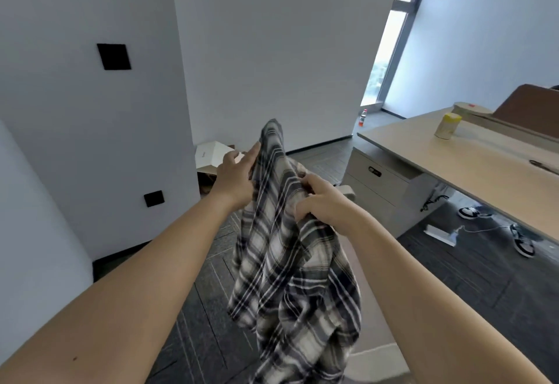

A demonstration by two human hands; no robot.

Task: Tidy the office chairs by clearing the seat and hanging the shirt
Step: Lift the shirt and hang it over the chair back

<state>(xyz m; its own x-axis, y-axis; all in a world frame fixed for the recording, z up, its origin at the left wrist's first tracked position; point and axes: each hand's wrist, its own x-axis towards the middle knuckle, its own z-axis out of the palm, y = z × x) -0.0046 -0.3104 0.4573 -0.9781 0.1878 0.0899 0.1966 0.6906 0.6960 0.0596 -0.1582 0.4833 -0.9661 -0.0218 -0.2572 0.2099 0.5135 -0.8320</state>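
A black, grey and white plaid shirt hangs in the air in front of me, bunched and draping down. My left hand grips its upper left edge, fingers stretched along the cloth. My right hand is closed on a fold just right of the middle. Behind the shirt, a beige chair shows only in part, with a pale armrest peeking out past my right hand. The chair's seat is mostly hidden by the shirt and my right arm.
A light wooden desk stands at the right with a yellow-lidded jar on it and a white drawer unit under it. Sneakers and a power strip lie on the dark floor. An open cardboard box sits by the white wall.
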